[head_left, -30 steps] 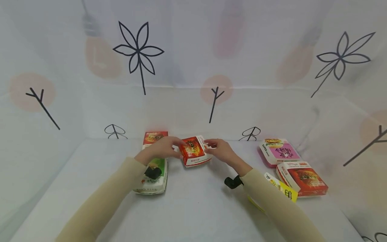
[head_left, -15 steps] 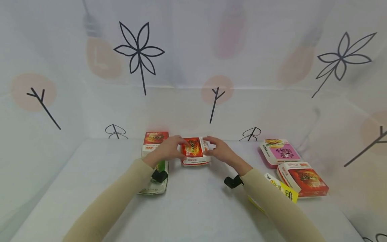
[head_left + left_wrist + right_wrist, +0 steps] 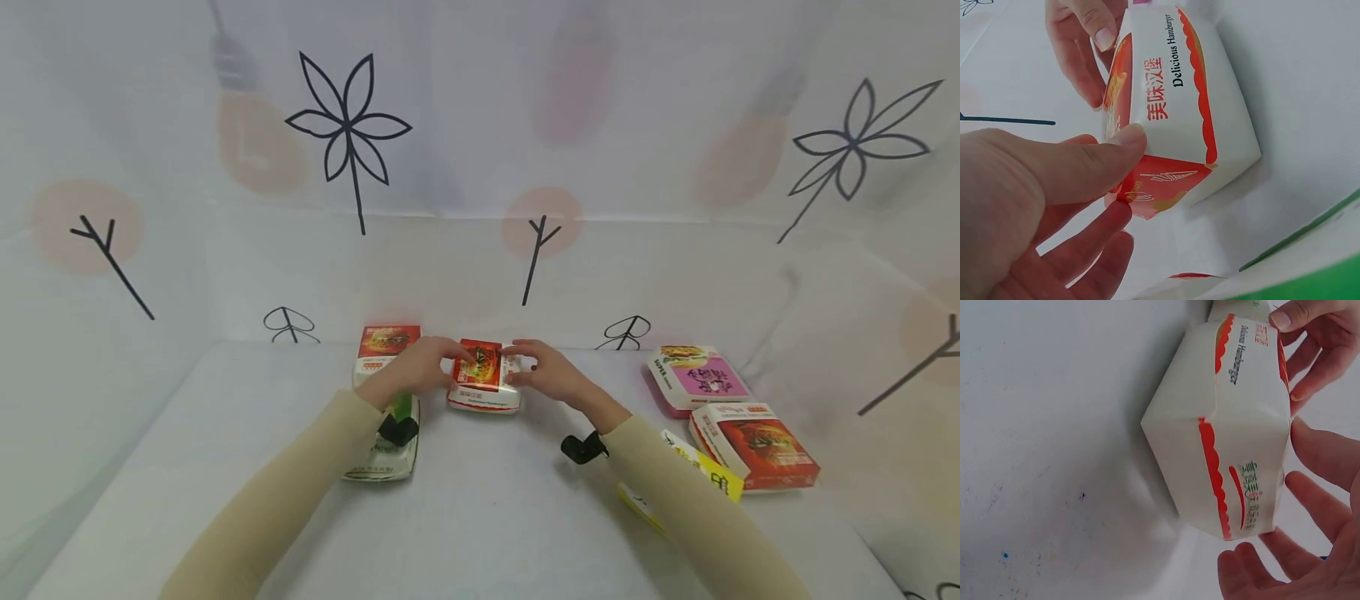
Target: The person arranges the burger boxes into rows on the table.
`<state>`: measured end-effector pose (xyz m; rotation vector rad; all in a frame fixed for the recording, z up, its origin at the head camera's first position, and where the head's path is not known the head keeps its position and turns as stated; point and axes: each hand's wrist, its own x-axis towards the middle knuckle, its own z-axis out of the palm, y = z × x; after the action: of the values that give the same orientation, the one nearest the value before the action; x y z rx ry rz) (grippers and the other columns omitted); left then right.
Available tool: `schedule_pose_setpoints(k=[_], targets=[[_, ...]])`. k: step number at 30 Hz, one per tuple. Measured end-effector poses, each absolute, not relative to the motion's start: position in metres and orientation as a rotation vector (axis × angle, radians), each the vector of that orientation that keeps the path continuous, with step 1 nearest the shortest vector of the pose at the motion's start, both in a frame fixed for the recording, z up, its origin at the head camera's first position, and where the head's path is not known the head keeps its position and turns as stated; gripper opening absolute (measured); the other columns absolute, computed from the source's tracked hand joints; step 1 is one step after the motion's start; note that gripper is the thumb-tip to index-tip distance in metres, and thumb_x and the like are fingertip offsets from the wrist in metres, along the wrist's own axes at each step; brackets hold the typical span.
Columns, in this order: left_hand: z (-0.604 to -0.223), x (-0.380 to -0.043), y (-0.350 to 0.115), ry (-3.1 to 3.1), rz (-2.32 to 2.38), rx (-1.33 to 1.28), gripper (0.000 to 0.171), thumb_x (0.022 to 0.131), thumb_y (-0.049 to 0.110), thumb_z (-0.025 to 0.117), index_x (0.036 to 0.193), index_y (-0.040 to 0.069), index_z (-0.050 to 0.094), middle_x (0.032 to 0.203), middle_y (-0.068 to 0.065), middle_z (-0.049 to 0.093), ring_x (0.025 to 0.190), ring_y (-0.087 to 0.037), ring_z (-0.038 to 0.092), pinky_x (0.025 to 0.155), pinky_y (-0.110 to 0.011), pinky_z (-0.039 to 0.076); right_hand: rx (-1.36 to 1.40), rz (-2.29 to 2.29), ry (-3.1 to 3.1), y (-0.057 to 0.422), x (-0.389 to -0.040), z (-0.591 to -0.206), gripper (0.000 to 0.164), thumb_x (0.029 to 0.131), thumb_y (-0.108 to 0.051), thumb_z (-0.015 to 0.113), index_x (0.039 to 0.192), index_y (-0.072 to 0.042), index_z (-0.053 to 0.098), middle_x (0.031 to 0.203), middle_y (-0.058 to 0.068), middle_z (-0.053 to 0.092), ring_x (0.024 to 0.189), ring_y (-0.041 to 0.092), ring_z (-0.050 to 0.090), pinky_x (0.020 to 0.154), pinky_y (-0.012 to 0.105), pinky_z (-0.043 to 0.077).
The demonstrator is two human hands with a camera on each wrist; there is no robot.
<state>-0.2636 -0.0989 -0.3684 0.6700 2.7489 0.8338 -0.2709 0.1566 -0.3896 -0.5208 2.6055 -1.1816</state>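
A red-and-white hamburger box [image 3: 483,398] sits closed near the back of the table, between both hands. My left hand [image 3: 412,367] holds its left end; in the left wrist view the thumb lies on the lid's corner and the index finger meets the red side. On the opposite end, my right hand [image 3: 555,375] has its thumb and fingers spread, lightly touching the edge. Through the right wrist view, the white side of the box shows a red scalloped trim, and its base rests on the table.
Left of it, another red-and-white box [image 3: 386,346] stands behind a green-and-white box [image 3: 380,467], partly covered by my left arm. At right are a pink box [image 3: 701,377], a red box [image 3: 767,446] and a yellow one [image 3: 712,471] half behind my right sleeve. Patterned cloth hangs behind.
The hamburger box, tilted and turned one second ago, has swung round to stand square, its lettered side facing me. My left hand has shifted slightly right; the right hand has hardly moved.
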Motion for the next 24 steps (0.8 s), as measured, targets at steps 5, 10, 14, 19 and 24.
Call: schedule_pose_setpoints(k=[5, 10, 14, 19, 24], targets=[[-0.367, -0.265, -0.099, 2.732, 0.830, 0.684, 0.043, 0.085, -0.001, 0.074, 0.124, 0.019, 0.071, 0.139, -0.002, 0.058, 0.136, -0.024, 0.044, 0.112, -0.044, 0.036, -0.534, -1.209, 2.578, 0.160, -0.273, -0.390, 0.052, 0.090, -0.018, 0.073, 0.139, -0.010, 0.058, 0.156, 0.015, 0.036, 0.144, 0.037, 0.028, 0.113, 0.056, 0.029], [-0.367, -0.266, -0.099, 2.734, 0.794, 0.753, 0.045, 0.087, -0.008, 0.066, 0.124, 0.017, 0.070, 0.141, -0.004, 0.057, 0.137, -0.025, 0.043, 0.112, -0.045, 0.036, -0.505, -1.191, 2.517, 0.160, -0.273, -0.389, 0.058, 0.089, -0.021, 0.074, 0.143, -0.013, 0.056, 0.156, 0.014, 0.037, 0.144, 0.039, 0.027, 0.112, 0.062, 0.027], [-0.365, -0.266, -0.098, 2.724, 0.787, 0.756, 0.047, 0.088, -0.008, 0.063, 0.127, 0.017, 0.068, 0.143, -0.005, 0.055, 0.138, -0.025, 0.043, 0.110, -0.045, 0.037, -0.479, -1.171, 2.510, 0.159, -0.271, -0.387, 0.058, 0.089, -0.021, 0.075, 0.144, -0.015, 0.056, 0.154, 0.015, 0.041, 0.142, 0.040, 0.031, 0.110, 0.064, 0.028], [-0.360, -0.262, -0.102, 2.734, 0.811, 0.682, 0.045, 0.091, 0.000, 0.067, 0.132, 0.018, 0.065, 0.140, -0.007, 0.057, 0.131, -0.028, 0.049, 0.104, -0.045, 0.043, -0.463, -1.143, 2.535, 0.158, -0.271, -0.387, 0.057, 0.089, -0.021, 0.075, 0.143, -0.017, 0.056, 0.153, 0.015, 0.041, 0.141, 0.041, 0.032, 0.109, 0.066, 0.028], [-0.352, -0.255, -0.104, 2.784, 0.789, 0.652, 0.044, 0.090, 0.010, 0.074, 0.133, 0.019, 0.064, 0.131, -0.007, 0.062, 0.120, -0.027, 0.057, 0.099, -0.044, 0.047, -0.451, -1.144, 2.542, 0.159, -0.270, -0.390, 0.056, 0.090, -0.023, 0.074, 0.143, -0.020, 0.057, 0.154, 0.014, 0.040, 0.142, 0.042, 0.031, 0.108, 0.067, 0.028]])
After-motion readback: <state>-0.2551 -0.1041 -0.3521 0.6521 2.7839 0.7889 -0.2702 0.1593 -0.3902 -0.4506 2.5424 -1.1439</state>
